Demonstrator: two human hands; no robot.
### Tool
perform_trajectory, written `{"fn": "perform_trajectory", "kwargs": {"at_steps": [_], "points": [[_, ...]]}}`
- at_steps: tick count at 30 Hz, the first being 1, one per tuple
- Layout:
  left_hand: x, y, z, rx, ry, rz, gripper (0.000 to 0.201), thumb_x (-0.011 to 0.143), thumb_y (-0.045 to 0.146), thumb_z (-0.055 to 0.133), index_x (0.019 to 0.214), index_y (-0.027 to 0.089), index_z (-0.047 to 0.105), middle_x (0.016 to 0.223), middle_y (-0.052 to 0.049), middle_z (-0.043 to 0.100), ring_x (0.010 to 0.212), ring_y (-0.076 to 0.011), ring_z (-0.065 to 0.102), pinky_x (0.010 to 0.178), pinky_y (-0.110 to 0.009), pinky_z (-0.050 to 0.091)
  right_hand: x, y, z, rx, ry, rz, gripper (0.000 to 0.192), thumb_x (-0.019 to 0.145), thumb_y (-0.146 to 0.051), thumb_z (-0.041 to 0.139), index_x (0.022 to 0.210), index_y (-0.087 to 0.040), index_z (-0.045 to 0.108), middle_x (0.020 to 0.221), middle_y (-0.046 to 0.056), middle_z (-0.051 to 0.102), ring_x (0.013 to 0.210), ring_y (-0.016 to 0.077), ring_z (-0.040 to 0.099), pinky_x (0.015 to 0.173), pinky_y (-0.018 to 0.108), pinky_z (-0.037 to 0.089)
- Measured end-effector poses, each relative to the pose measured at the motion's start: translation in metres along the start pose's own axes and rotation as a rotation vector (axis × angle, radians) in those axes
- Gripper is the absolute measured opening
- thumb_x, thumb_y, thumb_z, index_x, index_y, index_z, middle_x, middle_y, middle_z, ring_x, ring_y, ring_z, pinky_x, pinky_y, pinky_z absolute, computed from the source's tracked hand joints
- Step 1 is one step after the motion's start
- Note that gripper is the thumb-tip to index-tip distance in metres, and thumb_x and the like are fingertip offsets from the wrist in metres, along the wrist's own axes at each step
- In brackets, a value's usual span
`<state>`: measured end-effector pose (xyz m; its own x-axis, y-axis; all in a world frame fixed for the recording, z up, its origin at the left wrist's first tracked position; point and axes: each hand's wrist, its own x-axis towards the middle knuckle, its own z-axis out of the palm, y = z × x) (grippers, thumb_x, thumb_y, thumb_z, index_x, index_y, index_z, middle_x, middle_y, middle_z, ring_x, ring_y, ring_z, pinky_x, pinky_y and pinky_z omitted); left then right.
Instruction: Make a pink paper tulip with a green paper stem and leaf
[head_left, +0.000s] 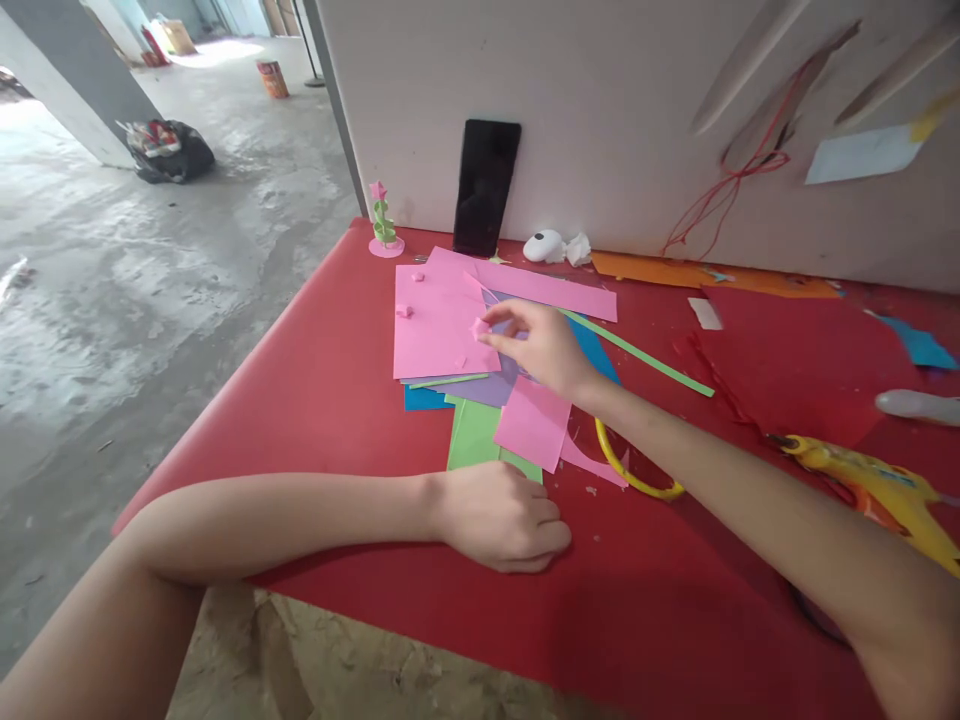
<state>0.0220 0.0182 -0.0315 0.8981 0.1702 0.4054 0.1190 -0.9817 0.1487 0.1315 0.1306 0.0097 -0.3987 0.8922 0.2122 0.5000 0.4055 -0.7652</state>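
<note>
Red surface (pixel 337 400) across most of the view, against a pale board at the back. Dark red sheet (pixel 795 365) lying flat on the right, orange sheet (pixel 675 270) behind it along the board. Stack of paper (pixel 450 320) near the middle: pink on top, purple, blue and green edges showing beneath, one smaller pink square (pixel 534 422) overlapping the green at the near side. Black phone (pixel 486 187) leaning upright on the board just behind the stack. Yellow glue gun (pixel 870 485) at the right edge, partly crossed by the right forearm. Yellow ring (pixel 637 480), perhaps a scissors handle, half hidden under that forearm. Thin green strip (pixel 645 357) running diagonally from the stack toward the dark red sheet. Left hand (pixel 502 515) resting on the surface near the front edge, fingers curled loosely shut, nothing visible inside, touching the green sheet's near end. Right hand (pixel 536 345) reaching over the stack, thumb and forefinger pinched on a tiny pink bud (pixel 480 327) right at the top pink sheet's edge. Paper flower (pixel 384 225), pink bloom on green stem, standing at the back left corner. White lump (pixel 545 246) beside the phone. Two more pink bits (pixel 405 311) lying on the top sheet.
</note>
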Motion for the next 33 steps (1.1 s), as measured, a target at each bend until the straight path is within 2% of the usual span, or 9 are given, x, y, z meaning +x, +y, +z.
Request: {"fn": "perform_trajectory", "kwargs": {"at_steps": [3,6,9,12,16,21,25,29,33], "points": [[0.002,-0.001,0.003,0.009,-0.027,-0.003,0.024,0.089,0.027,0.042,0.068,0.018,0.049,0.059,-0.001,0.059,0.052,-0.0129,0.055,0.043,-0.028,0.031,0.042,-0.005,0.023,-0.119,-0.107,0.016,0.026,0.089,-0.035,0.055,0.103,-0.013,0.060,0.103,0.006,0.062,0.090,0.0149,0.060,0.080,0.036,0.052],[0.005,-0.001,0.005,0.011,-0.049,-0.012,0.026,0.089,0.027,0.041,0.067,0.018,0.050,0.059,-0.001,0.061,0.053,-0.0130,0.057,0.043,-0.027,0.032,0.070,-0.006,0.043,-0.219,-0.177,0.024,0.030,0.090,-0.035,0.053,0.112,-0.015,0.057,0.112,0.008,0.059,0.096,0.0169,0.059,0.083,0.038,0.052],[0.007,-0.002,0.004,0.002,-0.074,-0.022,0.027,0.089,0.027,0.041,0.066,0.018,0.051,0.061,-0.002,0.063,0.055,-0.0134,0.058,0.043,-0.027,0.033,0.086,-0.003,0.055,-0.302,-0.180,0.017,0.031,0.090,-0.035,0.053,0.114,-0.016,0.056,0.115,0.008,0.058,0.099,0.0177,0.059,0.085,0.039,0.051],[0.009,-0.002,0.002,-0.011,-0.103,-0.027,0.027,0.089,0.026,0.041,0.066,0.018,0.053,0.062,-0.002,0.064,0.056,-0.0139,0.059,0.043,-0.028,0.032,0.090,0.000,0.056,-0.381,-0.128,0.003,0.033,0.089,-0.035,0.054,0.116,-0.015,0.055,0.118,0.009,0.057,0.102,0.0191,0.058,0.086,0.041,0.051],[0.010,-0.003,0.001,-0.022,-0.136,-0.040,0.027,0.089,0.026,0.040,0.069,0.018,0.055,0.063,-0.002,0.065,0.057,-0.0142,0.059,0.043,-0.028,0.033,0.074,-0.004,0.038,-0.469,-0.122,-0.061,0.030,0.090,-0.035,0.052,0.114,-0.017,0.056,0.117,0.009,0.057,0.102,0.0184,0.057,0.088,0.041,0.050],[0.009,-0.004,-0.001,-0.024,-0.149,-0.031,0.026,0.090,0.027,0.040,0.072,0.017,0.057,0.066,-0.003,0.066,0.060,-0.0149,0.060,0.046,-0.029,0.034,0.022,-0.011,0.015,-0.522,-0.334,-0.187,0.027,0.090,-0.035,0.053,0.107,-0.015,0.059,0.107,0.007,0.061,0.093,0.0155,0.060,0.082,0.037,0.052],[0.009,-0.004,-0.002,-0.015,-0.161,-0.025,0.027,0.089,0.028,0.041,0.072,0.017,0.057,0.067,-0.003,0.066,0.059,-0.0149,0.060,0.047,-0.029,0.034,-0.011,-0.007,0.014,-0.556,-0.382,-0.261,0.028,0.090,-0.034,0.052,0.109,-0.015,0.058,0.110,0.007,0.060,0.096,0.0166,0.059,0.084,0.038,0.052],[0.009,-0.004,-0.003,0.009,-0.185,-0.025,0.028,0.091,0.027,0.038,0.072,0.017,0.057,0.069,-0.003,0.067,0.060,-0.0142,0.060,0.049,-0.029,0.036,-0.020,0.001,0.022,-0.588,-0.333,-0.285,0.030,0.090,-0.034,0.053,0.112,-0.015,0.056,0.111,0.008,0.059,0.095,0.0168,0.060,0.082,0.038,0.052],[0.008,-0.004,-0.004,0.034,-0.203,-0.022,0.030,0.092,0.028,0.037,0.072,0.017,0.056,0.069,-0.003,0.067,0.061,-0.0138,0.060,0.049,-0.029,0.036,-0.010,-0.003,0.025,-0.607,-0.284,-0.269,0.030,0.090,-0.035,0.053,0.113,-0.015,0.056,0.110,0.008,0.059,0.094,0.0165,0.060,0.081,0.037,0.053]]}}
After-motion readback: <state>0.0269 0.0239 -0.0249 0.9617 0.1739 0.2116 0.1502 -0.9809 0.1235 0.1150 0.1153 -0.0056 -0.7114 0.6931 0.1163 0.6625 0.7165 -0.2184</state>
